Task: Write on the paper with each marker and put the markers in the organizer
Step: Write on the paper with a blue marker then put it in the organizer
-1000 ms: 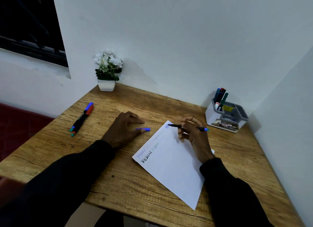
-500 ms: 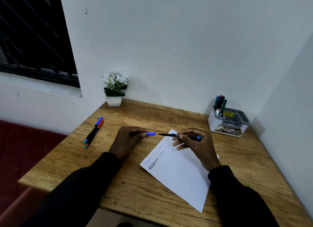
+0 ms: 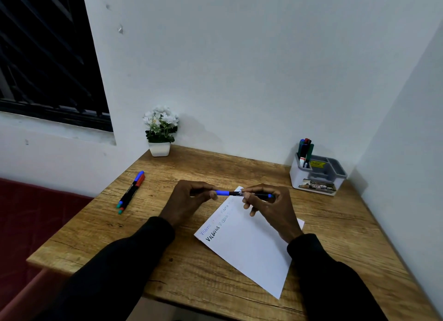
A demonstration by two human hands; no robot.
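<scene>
A black marker [image 3: 249, 194] with blue ends lies level between my hands above the top of the white paper [image 3: 254, 251]. My right hand [image 3: 271, 208] grips its barrel. My left hand [image 3: 189, 201] pinches its blue cap [image 3: 223, 192], which sits on the marker's tip. The paper lies slanted on the wooden desk [image 3: 191, 272] and carries handwritten words in several colours along its left edge. A white and grey organizer [image 3: 316, 174] at the back right holds several markers upright [image 3: 305, 150]. Two more markers [image 3: 131, 191] lie side by side at the left.
A small white pot of white flowers [image 3: 160, 131] stands at the desk's back left against the wall. Walls close the back and right sides. A dark window [image 3: 48, 57] is at the upper left, and a red surface [image 3: 28, 220] lies below the desk's left edge.
My left hand brought the blue cap rightward onto the marker's tip, and my right hand lifted the marker off the paper. The view tilted upward.
</scene>
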